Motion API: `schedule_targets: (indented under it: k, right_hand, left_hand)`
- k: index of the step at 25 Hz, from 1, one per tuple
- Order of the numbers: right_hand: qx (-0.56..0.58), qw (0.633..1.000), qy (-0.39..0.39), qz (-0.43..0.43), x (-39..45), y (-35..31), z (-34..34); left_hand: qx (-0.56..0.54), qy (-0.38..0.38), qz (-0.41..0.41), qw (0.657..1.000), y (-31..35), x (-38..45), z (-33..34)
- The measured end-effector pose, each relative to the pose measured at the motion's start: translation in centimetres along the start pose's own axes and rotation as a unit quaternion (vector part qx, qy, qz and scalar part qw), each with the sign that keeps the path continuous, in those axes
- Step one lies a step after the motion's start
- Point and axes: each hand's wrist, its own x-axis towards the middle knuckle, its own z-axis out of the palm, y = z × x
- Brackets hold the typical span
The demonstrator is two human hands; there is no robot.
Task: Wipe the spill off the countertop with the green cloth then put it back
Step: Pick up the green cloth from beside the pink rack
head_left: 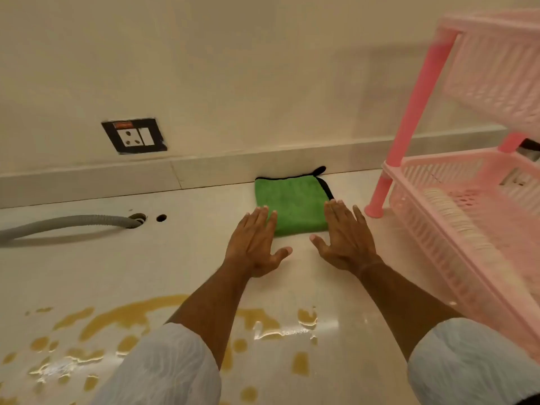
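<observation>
1. The pale glossy stone countertop (pixel 87 267) fills the lower two thirds of the frame and carries everything the step concerns; it looks slick, so the cloth should slide easily when pressed flat.
2. The pink slatted plastic rack (pixel 467 206) stands at the right edge of the frame, one leg just beside the cloth's right side. Lifting the cloth toward the lower centre, not sideways, should keep clear of that leg.
3. The brown puddled liquid spill (pixel 131 317) spreads across the lower left and lower centre, in one long streak and many scattered drops, well apart from the cloth. A good wipe probably starts at the outer drops and gathers inward.
4. The folded green microfibre cloth with black edging (pixel 292 206) lies flat in the centre of the frame, its far edge against the backsplash.
5. The left hand (pixel 254 244) is spread flat and holds nothing, its fingertips over the cloth's left near corner.
6. The right hand (pixel 344 241) is likewise flat, splayed and empty, along the cloth's right edge. Pinching both near corners should lift it still folded.
</observation>
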Motion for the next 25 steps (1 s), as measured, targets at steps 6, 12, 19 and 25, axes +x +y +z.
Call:
schedule_targets:
  k: [6,12,19,25]
  right_hand:
    - [0.069,0.997,-0.025,0.006,1.6,1.0,0.9]
    - [0.054,0.998,-0.032,0.007,2.8,1.5,0.1]
    - [0.015,0.999,-0.035,-0.015,3.6,2.2,0.0]
    - [0.014,1.0,-0.01,-0.005,3.8,1.7,-1.4]
  left_hand:
    - [-0.027,-0.009,0.003,1.0,-0.2,2.3,0.6]
    - [-0.014,0.001,0.003,1.0,-0.4,3.8,0.2]
    - [-0.067,0.043,-0.016,0.997,-1.5,4.7,-1.7]
    - [-0.1,0.069,-0.027,0.992,-2.4,4.6,-3.7]
